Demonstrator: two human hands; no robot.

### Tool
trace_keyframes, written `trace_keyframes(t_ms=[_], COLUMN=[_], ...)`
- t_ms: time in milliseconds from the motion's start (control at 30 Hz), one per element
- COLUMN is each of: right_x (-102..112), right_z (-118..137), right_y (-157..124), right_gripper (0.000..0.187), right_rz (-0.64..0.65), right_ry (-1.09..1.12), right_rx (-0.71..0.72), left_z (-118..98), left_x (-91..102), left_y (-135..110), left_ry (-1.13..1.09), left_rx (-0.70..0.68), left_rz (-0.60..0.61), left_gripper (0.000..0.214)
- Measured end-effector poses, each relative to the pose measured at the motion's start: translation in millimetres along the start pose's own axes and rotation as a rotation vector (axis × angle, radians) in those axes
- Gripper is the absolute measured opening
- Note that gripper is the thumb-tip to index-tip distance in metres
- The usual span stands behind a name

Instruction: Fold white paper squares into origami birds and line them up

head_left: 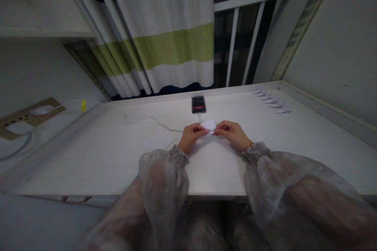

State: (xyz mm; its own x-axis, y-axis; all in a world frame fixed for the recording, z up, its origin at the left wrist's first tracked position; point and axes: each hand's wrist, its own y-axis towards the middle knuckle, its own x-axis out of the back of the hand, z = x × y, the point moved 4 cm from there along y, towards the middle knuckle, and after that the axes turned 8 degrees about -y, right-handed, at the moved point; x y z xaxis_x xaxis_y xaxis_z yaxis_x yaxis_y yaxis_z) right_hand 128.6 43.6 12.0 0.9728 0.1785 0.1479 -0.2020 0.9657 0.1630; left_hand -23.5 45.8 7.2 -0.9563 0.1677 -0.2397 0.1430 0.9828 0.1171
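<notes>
Two bare hands: the left hand [191,137] and the right hand [232,134] meet over the middle of the desk, close together, with the paper between them.
Left fingers: curled in, thumb laid almost flat against the forefinger side, pinching the paper's left side.
Right fingers: thumb and forefinger drawn together at the tips, nipping the paper's right edge, the other fingers bent behind.
Folded paper: a small white piece of folded paper [208,124], held up at both sides just nearer than the phone; its exact folds are too small to tell.
Sleeves: sheer grey sleeves [165,172], gathered at elastic cuffs around both wrists.
Phone: a dark, phone-like device [198,104] at the far middle, its screen blurred, a white cable [173,130] running away to the left.
Left of the hands: flat white paper [157,140] lying on the desk.
Far right: a row of pointed folded-paper figures [272,100], set close together near the corner.
Desk: a pale, wide desktop [309,149] with a raised far edge.
Left wall: a socket panel [17,119] with white plugs.
Window: a navy, white and green curtain [176,45] beside white bars [232,47].
</notes>
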Motion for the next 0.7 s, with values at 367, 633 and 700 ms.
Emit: trace_keyframes(t_ms=[367, 633, 700], right_x=[-1.2, -2.3, -2.4], right_z=[10.9, 9.9, 9.6], right_y=[-5.4, -4.2, -4.3], right_gripper=[0.024, 0.022, 0.022], right_rz=[0.020, 0.006, -0.002], right_ry=[-0.045, 0.011, 0.007], right_rx=[0.072, 0.067, 0.051], left_z=[-5.3, -3.3, -2.5], left_x=[-0.2, -0.2, 0.1], left_y=[0.5, 1.1, 1.6], left_ry=[-0.012, -0.028, -0.033], left_rx=[-0.085, -0.060, -0.060], left_rz=[-0.061, -0.091, -0.095], left_gripper=[0.020, 0.018, 0.019])
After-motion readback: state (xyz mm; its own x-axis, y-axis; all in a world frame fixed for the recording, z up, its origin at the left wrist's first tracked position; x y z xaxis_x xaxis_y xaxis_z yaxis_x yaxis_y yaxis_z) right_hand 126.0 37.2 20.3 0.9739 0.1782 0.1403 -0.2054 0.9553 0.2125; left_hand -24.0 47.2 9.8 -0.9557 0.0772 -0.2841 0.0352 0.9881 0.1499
